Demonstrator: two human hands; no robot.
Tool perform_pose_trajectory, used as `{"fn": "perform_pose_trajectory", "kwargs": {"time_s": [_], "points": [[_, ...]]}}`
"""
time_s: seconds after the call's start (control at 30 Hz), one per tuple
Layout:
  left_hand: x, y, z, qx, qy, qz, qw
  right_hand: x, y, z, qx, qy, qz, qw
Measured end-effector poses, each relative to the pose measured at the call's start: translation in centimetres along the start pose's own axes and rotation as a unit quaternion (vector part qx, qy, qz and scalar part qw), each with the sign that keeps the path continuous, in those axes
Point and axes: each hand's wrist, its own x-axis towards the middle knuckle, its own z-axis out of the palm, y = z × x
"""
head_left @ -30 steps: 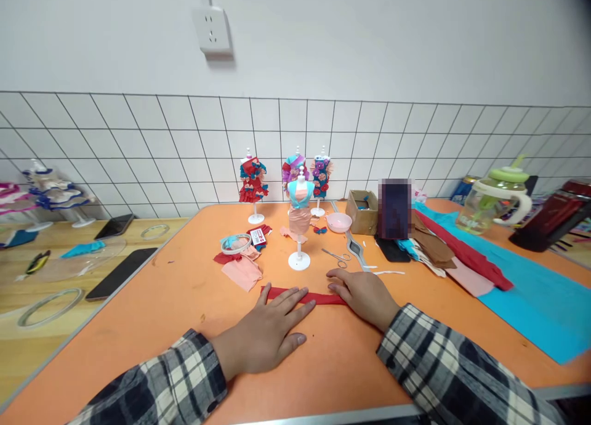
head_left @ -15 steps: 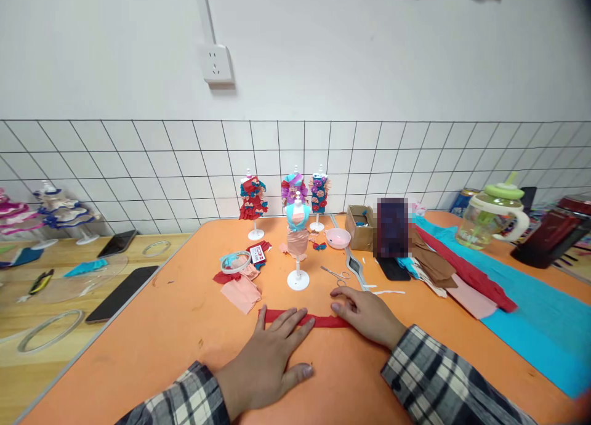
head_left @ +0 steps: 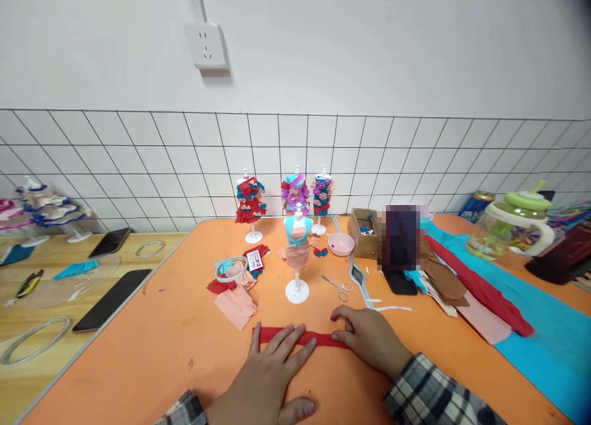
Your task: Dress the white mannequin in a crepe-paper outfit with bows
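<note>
Spread flat, the left hand (head_left: 272, 376) pins a red cloth strip (head_left: 324, 340) to the orange table (head_left: 152, 351); the curled right hand (head_left: 372, 339) meets its right end, pinching or not, I can't tell. Smoothing looks mostly done, slight ripples left. The strip's length runs left to right, before a small mannequin (head_left: 298, 255) dressed in blue and pink.

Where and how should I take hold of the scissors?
Probably by the finger loops, coming from the near right with the right hand: the loops lie at the end toward that hand, while the blades point away to the left. The scissors lie flat on the orange table, so pinch a loop from above.
</note>
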Motion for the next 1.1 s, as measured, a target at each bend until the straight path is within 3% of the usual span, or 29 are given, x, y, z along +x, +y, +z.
{"fn": "perform_pose_trajectory", "kwargs": {"time_s": [0.3, 0.37, 0.43, 0.53, 0.63, 0.7, 0.83, 1.1], "points": [[1.4, -0.8, 2.9, 0.019, 0.010, -0.023, 0.999, 0.1, 0.4, -0.1, 0.099, -0.036, 0.000, 0.994], [1.5, -0.8, 3.0, 0.008, 0.000, -0.037, 0.999, 0.0, 0.0, 0.0, 0.064, 0.000, -0.005, 0.998], [1.3, -0.6, 2.8, 0.002, -0.002, -0.042, 0.999, -0.3, -0.7, 0.2, 0.000, 0.079, -0.018, 0.997], [1.1, -0.1, 2.4, -0.007, 0.000, -0.048, 0.999, -1.4, -1.6, 1.1, -0.119, 0.174, -0.109, 0.971], [0.9, 0.1, 2.3, -0.018, -0.004, -0.060, 0.998, -2.8, -1.9, 2.3, -0.226, 0.191, -0.255, 0.920], [0.9, 0.2, 2.3, -0.023, -0.006, -0.062, 0.998, -3.5, -1.7, 3.1, -0.276, 0.204, -0.295, 0.892], [1.1, 0.4, 2.1, -0.030, -0.018, -0.070, 0.997, -4.3, -0.5, 4.1, -0.321, 0.204, -0.289, 0.878], [1.0, 1.1, 1.3, -0.042, -0.032, -0.093, 0.994, -5.2, 0.5, 4.2, -0.283, 0.174, -0.181, 0.925]]}}
